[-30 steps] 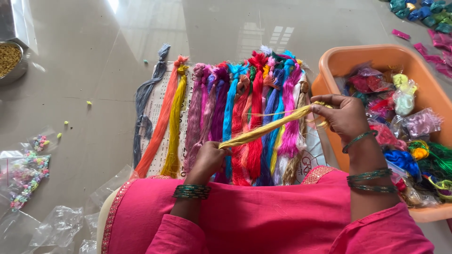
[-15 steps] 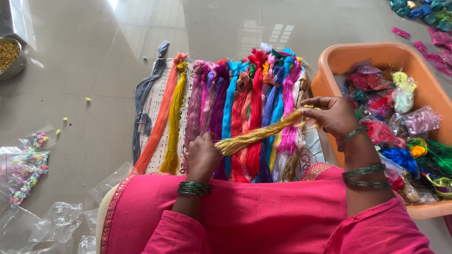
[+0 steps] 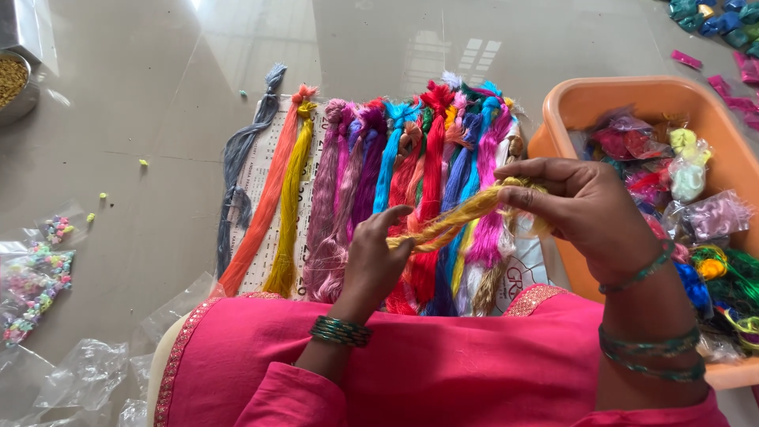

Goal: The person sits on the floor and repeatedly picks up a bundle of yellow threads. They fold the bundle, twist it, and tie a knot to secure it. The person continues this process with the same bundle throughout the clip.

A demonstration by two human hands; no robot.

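Note:
A golden-yellow thread skein (image 3: 455,217) stretches between my two hands above my lap. My left hand (image 3: 378,257) pinches its lower end. My right hand (image 3: 585,205) grips its upper end, fingers curled over it. Beneath the skein, a row of several thread skeins (image 3: 371,178) in grey, orange, yellow, pink, purple, blue and red lies side by side on a printed paper sheet (image 3: 261,158) on the floor. Both wrists carry green bangles.
An orange plastic tub (image 3: 589,103) at my right holds bagged coloured threads. Clear bags of beads (image 3: 35,277) and empty plastic bags (image 3: 87,372) lie at the left. A metal bowl (image 3: 16,83) sits at top left. Teal and pink bundles (image 3: 715,20) lie top right.
My left hand has slid up the golden skein toward my right hand, so the stretch of thread between them is shorter. My right hand stays near the tub's edge.

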